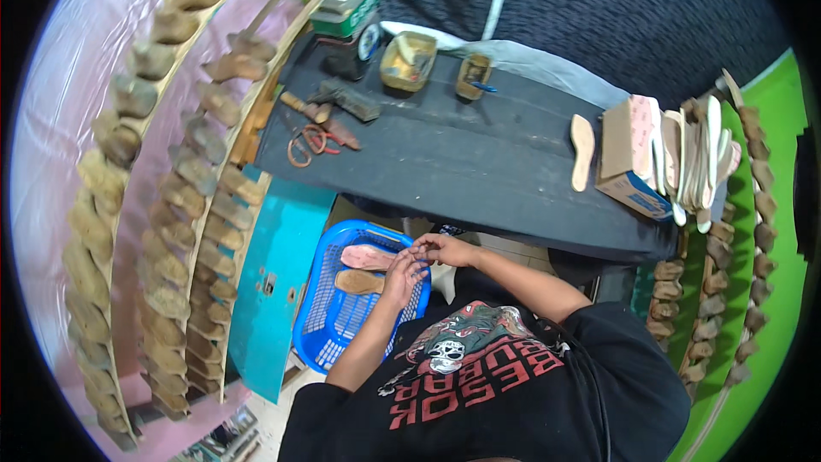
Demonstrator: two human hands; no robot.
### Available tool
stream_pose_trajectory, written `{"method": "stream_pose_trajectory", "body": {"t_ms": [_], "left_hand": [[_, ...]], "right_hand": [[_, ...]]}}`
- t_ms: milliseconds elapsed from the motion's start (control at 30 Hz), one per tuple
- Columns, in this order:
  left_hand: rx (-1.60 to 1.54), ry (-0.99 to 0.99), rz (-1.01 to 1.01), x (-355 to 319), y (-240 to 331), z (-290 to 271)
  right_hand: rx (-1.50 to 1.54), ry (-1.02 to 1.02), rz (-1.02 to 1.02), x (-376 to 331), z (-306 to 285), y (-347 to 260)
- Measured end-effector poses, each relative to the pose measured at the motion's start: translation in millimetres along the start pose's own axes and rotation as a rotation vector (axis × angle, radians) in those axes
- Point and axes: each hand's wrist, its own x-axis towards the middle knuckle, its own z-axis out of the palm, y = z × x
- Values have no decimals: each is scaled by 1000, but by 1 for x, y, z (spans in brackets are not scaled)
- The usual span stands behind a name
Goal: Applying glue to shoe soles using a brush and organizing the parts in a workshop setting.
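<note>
My left hand and my right hand meet in front of me over the right rim of a blue plastic basket. The fingers of both are bent and drawn together at the tips; anything pinched between them is too small or hidden to make out. Beside my left hand, inside the basket, lie a pink shoe insole and a tan insole, their right ends partly covered by that hand.
A dark-covered table stands ahead, bearing scissors, a hammer, two small tubs, a single insole and a cardboard box beside stacked insoles. Racks of shoe lasts rise at left and right.
</note>
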Motion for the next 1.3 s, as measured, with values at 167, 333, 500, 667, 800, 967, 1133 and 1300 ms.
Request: {"method": "stream_pose_trajectory", "body": {"t_ms": [167,333,500,667,800,967,1133,1300], "left_hand": [[150,-285,-43,22,39,87],[329,-511,-139,53,40,154],[474,-609,-156,81,29,218],[488,-718,-220,107,16,273],[512,-699,-236,135,2,305],[556,-660,-269,165,-16,330],[549,-624,-331,194,-34,342],[567,-579,-344,215,-41,355]], "right_hand": [[239,350,-176,-67,-17,-7],[330,678,-281,-123,-48,-10],[-329,1327,-186,-175,-109,-25],[-634,1598,5,-203,-180,1],[-600,1547,191,-212,-214,9],[-527,1445,299,-214,-237,12],[-468,1398,227,-221,-251,19],[-216,1358,-190,-221,-249,29]]}}
